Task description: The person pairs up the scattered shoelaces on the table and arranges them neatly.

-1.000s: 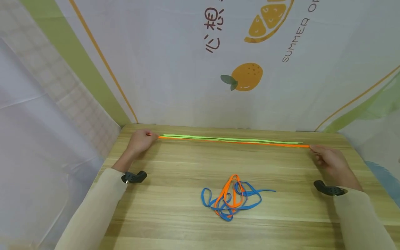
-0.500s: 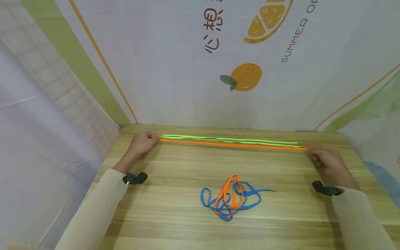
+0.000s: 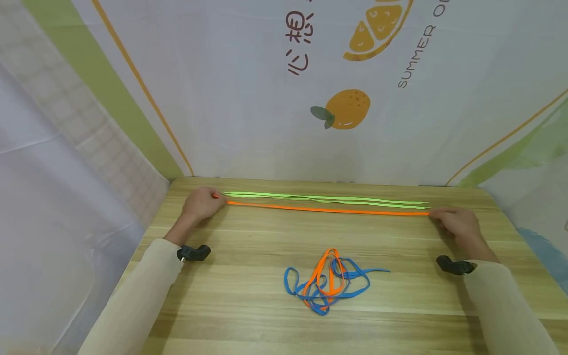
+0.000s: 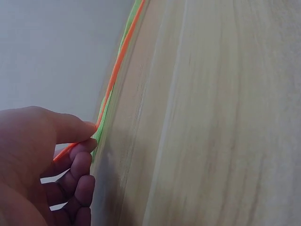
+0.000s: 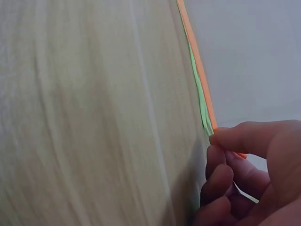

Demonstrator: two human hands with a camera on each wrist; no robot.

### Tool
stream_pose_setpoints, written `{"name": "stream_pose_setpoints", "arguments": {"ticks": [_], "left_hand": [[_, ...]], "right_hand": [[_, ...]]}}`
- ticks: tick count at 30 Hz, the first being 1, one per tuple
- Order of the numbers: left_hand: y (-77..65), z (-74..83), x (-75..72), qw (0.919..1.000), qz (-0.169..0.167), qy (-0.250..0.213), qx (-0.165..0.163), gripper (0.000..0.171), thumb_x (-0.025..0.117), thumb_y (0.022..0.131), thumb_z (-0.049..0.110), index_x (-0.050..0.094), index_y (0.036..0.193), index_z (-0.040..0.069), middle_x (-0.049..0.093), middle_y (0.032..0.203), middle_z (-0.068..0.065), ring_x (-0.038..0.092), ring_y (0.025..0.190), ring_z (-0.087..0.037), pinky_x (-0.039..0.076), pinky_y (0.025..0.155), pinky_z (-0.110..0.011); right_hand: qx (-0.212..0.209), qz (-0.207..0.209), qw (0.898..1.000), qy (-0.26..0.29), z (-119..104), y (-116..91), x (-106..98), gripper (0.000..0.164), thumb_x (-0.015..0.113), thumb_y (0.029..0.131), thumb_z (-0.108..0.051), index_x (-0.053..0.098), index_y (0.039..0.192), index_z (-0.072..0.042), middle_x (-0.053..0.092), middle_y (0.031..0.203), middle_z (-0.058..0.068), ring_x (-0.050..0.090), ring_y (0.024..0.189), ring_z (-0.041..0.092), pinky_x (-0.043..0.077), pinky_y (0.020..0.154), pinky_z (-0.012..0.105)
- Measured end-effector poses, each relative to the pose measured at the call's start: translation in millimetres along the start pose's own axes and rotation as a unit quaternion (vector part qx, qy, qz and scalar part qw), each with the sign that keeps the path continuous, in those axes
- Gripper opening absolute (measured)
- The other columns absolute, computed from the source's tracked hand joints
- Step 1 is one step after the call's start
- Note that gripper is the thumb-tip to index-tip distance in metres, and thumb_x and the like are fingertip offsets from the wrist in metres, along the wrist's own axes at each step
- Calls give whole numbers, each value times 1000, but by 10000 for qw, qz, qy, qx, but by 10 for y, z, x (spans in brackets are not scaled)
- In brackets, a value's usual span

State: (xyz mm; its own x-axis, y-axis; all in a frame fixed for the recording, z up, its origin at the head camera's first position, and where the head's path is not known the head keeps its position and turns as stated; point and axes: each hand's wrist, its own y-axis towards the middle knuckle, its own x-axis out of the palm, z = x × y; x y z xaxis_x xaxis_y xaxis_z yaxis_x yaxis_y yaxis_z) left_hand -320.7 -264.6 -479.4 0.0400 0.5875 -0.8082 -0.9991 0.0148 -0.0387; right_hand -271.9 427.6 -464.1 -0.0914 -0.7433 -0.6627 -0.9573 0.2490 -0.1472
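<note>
An orange flat shoelace (image 3: 328,211) is stretched from side to side near the back of the table. My left hand (image 3: 203,203) pinches it near one end between thumb and forefinger, and a short tail shows behind the fingers in the left wrist view. At the other end my right hand (image 3: 458,224) pinches the same lace, thumb against forefinger. Just behind it, two roughly parallel strands of bright green shoelace (image 3: 319,198) lie along the table. Whether the orange lace touches the tabletop is hard to tell.
Nearer the front of the wooden table (image 3: 248,315) lies a loose tangle of a blue lace (image 3: 355,294) and another orange lace (image 3: 317,274). A white printed cloth (image 3: 248,98) hangs right behind the table's back edge.
Both hands have drawn the orange lace toward the front, away from the green strands it overlapped. My right hand has also shifted slightly left. The tangle stays put.
</note>
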Motion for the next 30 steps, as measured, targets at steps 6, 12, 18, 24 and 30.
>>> {"name": "stream_pose_setpoints", "arguments": {"ticks": [6, 12, 18, 24, 30], "left_hand": [[207, -278, 151, 9998, 67, 166, -80, 30, 75, 97, 48, 76, 88, 20, 65, 78, 1, 53, 63, -20, 40, 54, -34], [-137, 179, -78, 9999, -85, 58, -137, 33, 74, 101, 40, 83, 103, 8, 76, 97, -10, 62, 75, -24, 45, 60, -35], [-19, 33, -10, 9997, -92, 192, -153, 36, 74, 100, 45, 84, 102, 11, 79, 109, -11, 67, 83, -27, 49, 63, -36], [247, -344, 134, 9997, -56, 190, -111, 34, 78, 93, 55, 79, 85, 22, 74, 92, 1, 60, 72, -21, 43, 57, -35], [108, -241, 46, 9999, -99, 1, -69, 32, 78, 94, 41, 69, 70, 22, 61, 71, 3, 49, 61, -18, 35, 54, -33]], "right_hand": [[-93, 197, 9982, -566, -21, 13, 47, 56, 70, 104, -34, 69, 134, 13, 72, 94, 1, 58, 83, 11, 50, 65, 25], [-176, 243, 9966, -772, -42, -2, 69, 54, 69, 105, -33, 70, 134, 13, 74, 116, 21, 60, 92, 20, 51, 64, 27], [-172, 305, 9953, -902, -35, -7, 73, 53, 70, 103, -33, 71, 133, 11, 72, 124, 28, 62, 96, 26, 51, 65, 26], [-113, 259, 9953, -927, -47, -26, 61, 52, 70, 102, -33, 72, 133, 9, 70, 128, 30, 63, 113, 44, 51, 75, 32], [-131, 229, 9946, -1000, -50, -47, 48, 51, 71, 102, -32, 72, 132, 9, 67, 135, 33, 61, 120, 51, 50, 82, 38]]}}
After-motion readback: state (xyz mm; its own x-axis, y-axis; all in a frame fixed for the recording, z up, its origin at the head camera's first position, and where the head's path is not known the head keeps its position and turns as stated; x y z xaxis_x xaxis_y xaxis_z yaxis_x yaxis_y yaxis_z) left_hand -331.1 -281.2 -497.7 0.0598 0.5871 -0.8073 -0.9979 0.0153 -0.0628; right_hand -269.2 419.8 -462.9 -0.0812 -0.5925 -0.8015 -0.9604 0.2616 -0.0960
